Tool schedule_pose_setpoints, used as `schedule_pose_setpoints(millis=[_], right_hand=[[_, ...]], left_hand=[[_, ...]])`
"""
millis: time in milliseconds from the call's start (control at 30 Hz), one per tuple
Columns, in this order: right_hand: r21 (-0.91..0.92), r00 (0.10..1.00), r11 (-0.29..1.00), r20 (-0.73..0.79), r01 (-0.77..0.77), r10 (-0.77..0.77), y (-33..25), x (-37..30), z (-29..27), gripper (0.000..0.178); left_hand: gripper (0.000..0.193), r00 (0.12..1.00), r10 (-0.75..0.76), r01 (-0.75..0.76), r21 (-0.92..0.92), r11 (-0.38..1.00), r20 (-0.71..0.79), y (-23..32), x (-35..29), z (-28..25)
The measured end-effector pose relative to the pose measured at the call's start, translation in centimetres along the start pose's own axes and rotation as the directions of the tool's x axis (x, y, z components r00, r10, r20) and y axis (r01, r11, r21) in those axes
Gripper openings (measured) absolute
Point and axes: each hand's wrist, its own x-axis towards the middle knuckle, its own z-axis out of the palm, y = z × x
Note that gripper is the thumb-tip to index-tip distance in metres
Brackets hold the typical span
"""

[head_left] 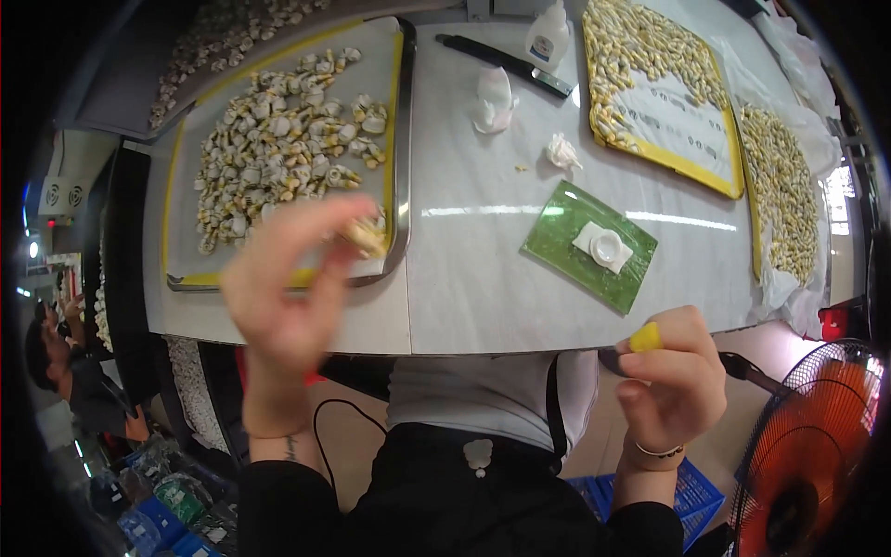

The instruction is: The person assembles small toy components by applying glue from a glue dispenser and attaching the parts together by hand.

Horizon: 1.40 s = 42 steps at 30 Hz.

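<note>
Yellow piece (646, 336): I am pinching it at my right hand (670, 379) fingertips, just below the table edge (483, 342); it looks small, light and stiff, so I judge its 2 side faces the best hold.
Left hand (290, 283): I am raising it, blurred, fingers pressed on a pale yellow-white piece (366, 236) above the table edge.
Left tray (401, 139): holding loose white-and-yellow pieces, beyond that hand.
Green mat (557, 243): carrying a white dish (605, 247), beyond the table edge.

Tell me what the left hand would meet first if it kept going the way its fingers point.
The left hand, blurred, pinches a small yellowish piece with fingers aimed up and right. Straight on, it would likely meet the heap of white-and-yellow pieces on the metal tray, though depth is unclear.
</note>
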Motion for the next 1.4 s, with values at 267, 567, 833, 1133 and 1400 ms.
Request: schedule_pose_setpoints(millis=[267, 567, 833, 1133, 1400], right_hand=[[0.017, 0.989, 0.997, -0.130, -0.071, 0.073, 1.3, -1.3, -2.0, 0.013], [0.026, 0.967, 0.982, -0.172, -0.187, 0.189, 1.3, -3.7, -4.2, 0.013], [-0.273, 0.978, 0.946, -0.161, -0.175, 0.135, 4.1, 0.5, -8.0, 0.010], [-0.854, 0.986, 0.503, 0.166, 0.131, 0.024, 19.4, 13.4, -10.4, 0.018], [-0.372, 0.983, 0.927, 0.148, -0.050, 0.112, 10.2, 9.2, -5.8, 0.015]], left_hand=[[0.019, 0.974, -0.097, 0.039, 0.272, 0.961, 0.204, -9.7, 11.6, -6.7], [0.031, 0.984, -0.103, -0.059, 0.812, 0.581, 0.145, -24.4, 20.0, -4.7], [0.026, 0.974, -0.162, 0.170, -0.036, 0.985, 0.160, -6.0, 13.5, -3.7], [0.020, 0.244, 0.230, 0.949, -0.281, 0.141, 0.942, 5.5, -0.7, 3.6], [0.044, 0.445, 0.150, 0.893, -0.424, -0.150, 0.883, 5.2, -4.2, 7.7]])
